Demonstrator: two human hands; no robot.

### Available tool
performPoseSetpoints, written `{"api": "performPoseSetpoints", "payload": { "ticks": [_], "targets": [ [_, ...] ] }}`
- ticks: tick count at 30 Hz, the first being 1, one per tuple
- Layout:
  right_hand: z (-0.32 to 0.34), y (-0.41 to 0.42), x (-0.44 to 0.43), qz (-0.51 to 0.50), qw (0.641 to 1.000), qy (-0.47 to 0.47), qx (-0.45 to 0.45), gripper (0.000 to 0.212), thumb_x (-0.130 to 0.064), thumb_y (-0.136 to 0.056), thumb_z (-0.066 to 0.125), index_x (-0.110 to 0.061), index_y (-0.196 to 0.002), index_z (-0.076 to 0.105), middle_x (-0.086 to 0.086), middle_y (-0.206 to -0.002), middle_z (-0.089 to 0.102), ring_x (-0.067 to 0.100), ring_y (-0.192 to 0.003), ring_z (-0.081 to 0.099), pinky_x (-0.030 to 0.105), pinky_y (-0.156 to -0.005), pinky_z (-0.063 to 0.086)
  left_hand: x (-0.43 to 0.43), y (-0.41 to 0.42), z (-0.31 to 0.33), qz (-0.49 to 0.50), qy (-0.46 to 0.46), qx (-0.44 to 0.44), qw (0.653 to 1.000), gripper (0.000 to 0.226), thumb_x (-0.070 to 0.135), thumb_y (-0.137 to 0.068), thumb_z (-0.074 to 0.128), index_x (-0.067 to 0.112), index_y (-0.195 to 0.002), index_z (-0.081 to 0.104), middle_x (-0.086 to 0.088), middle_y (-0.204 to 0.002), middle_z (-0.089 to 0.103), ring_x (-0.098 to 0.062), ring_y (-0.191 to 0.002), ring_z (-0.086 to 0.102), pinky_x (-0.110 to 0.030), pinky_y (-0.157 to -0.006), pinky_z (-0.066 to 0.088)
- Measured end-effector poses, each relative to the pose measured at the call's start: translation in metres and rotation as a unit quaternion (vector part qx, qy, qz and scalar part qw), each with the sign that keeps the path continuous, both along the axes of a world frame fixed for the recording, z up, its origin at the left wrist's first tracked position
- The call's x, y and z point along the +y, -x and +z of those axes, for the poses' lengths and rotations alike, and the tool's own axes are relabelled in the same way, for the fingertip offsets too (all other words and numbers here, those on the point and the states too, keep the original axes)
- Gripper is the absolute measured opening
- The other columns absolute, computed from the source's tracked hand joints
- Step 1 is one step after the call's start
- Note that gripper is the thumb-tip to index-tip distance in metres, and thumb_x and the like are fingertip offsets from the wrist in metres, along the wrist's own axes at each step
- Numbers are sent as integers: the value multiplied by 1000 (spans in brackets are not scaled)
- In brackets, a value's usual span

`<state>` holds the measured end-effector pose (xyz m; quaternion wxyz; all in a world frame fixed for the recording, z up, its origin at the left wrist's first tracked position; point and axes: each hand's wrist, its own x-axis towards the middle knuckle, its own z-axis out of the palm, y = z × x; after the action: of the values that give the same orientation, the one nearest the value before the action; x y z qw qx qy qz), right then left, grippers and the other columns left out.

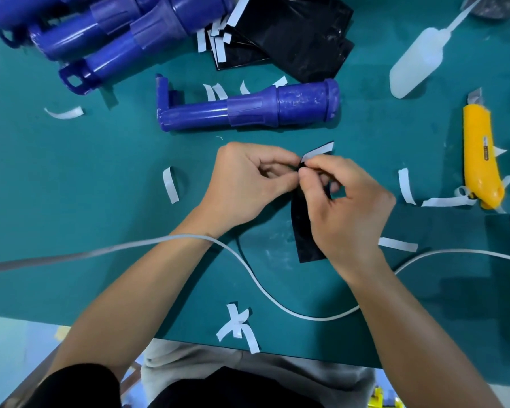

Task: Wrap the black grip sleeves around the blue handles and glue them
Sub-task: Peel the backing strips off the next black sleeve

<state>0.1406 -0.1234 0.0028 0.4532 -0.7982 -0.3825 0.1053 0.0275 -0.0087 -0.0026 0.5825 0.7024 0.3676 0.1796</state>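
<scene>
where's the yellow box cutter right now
In the head view the yellow box cutter lies on the green mat at the far right, just below the white squeeze bottle and to the right of the right hand.

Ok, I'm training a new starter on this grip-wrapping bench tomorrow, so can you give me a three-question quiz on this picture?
1. True or false: the single blue handle lying apart from the pile already has a black grip sleeve on it.
2. Multiple choice: what are the left hand and right hand pinching at the top of the black grip sleeve?
A. The yellow utility knife
B. A white backing strip
C. The glue bottle
3. Fill in: loose white strips lie scattered on the ____ cutting mat.

Key: 1 false; 2 B; 3 green.
</scene>
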Motion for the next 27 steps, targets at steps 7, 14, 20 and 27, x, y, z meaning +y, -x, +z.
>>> {"api": "performPoseSetpoints", "payload": {
  "ticks": [7,14,20,27],
  "targets": [
    [0,-2,0,-16,1000,4,16,7,-17,-90,76,-20,-87,80,-6,-69,68,15,-63,58,27,-62,48,-3,2,0,7,-54,24,998,20,8,-79,87,25,-89,85,27,-79,75,5,-74,72,-14,-75,55],
    [-7,-3,0,15,989,22,-145,13,-7,-87,77,-13,-76,76,1,-58,58,24,-51,52,34,-52,40,-8,2,2,-14,-193,68,979,12,18,-81,82,21,-93,86,15,-92,77,-9,-77,72,-31,-78,57],
    [-8,-6,1,31,993,20,-116,16,-10,-86,74,-14,-71,72,-1,-56,47,20,-53,45,31,-51,37,-7,2,0,-39,-241,82,966,12,15,-83,84,20,-94,85,9,-82,78,-9,-73,67,-23,-74,53],
    [-4,-10,2,44,996,35,-64,14,-10,-87,74,-17,-74,73,-7,-59,44,21,-61,48,26,-54,37,-7,2,-2,-37,-245,81,966,11,16,-83,84,20,-93,85,7,-81,78,-14,-73,68,-30,-72,55]
  ]
}}
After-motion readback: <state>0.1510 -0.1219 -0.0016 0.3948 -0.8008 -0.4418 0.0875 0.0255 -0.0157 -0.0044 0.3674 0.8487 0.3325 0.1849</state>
